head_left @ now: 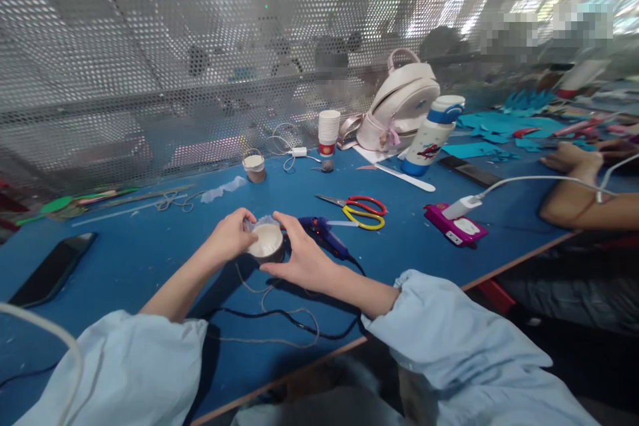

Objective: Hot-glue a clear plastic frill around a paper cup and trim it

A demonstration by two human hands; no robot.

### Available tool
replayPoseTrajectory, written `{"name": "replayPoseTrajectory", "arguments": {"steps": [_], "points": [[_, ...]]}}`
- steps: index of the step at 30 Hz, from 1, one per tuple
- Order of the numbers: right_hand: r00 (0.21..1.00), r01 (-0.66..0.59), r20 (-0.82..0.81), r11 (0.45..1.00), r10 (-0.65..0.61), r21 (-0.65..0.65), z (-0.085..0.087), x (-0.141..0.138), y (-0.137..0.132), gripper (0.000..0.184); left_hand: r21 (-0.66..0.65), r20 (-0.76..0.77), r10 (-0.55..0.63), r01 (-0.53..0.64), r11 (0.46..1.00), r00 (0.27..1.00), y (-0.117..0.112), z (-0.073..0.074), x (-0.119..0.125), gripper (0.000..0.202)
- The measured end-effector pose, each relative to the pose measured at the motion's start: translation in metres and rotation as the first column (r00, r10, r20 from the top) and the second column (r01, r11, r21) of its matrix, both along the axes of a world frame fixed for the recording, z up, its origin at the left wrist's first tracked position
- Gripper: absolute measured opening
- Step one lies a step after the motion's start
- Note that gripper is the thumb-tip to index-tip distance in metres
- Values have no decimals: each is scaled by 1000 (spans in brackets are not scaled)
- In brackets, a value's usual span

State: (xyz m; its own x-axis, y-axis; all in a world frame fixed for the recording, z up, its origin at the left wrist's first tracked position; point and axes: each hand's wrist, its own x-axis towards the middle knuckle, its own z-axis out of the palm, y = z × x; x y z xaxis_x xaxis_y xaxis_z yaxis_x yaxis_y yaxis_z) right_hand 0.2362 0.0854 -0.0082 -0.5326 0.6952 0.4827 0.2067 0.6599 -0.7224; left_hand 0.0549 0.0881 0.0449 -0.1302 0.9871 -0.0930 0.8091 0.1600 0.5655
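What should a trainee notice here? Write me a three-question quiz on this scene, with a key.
1. True or false: the left hand and the right hand are on opposite sides of the small cup.
2. Which lies nearest the right hand?
A) phone
B) glue gun
C) backpack
3. Fill in: the scissors have one red handle and one ____ handle.

Key: 1. True; 2. B; 3. yellow

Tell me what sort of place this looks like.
Probably a shared craft workspace, perhaps a classroom: a glue gun and scissors lie on the blue table, cut turquoise sheets lie farther right, and another person's arm rests at the table too.
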Motion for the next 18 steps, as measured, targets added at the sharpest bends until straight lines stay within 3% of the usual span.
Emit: {"name": "replayPoseTrajectory", "arguments": {"steps": [3,6,11,18], "points": [[1000,13,13,998,-14,53,-1,1,2,92,-6,8,-7,7,1000,1000,-2,1,0,24],[1000,24,2,982,-25,185,-1,3,3,78,3,-43,-17,17,1000,999,-3,-1,0,21],[994,46,-106,895,2,444,8,5,3,51,50,-181,-74,85,995,981,1,-3,2,28],[993,52,-115,869,6,493,14,7,4,36,34,-240,-180,194,980,954,10,-7,3,29]]}}
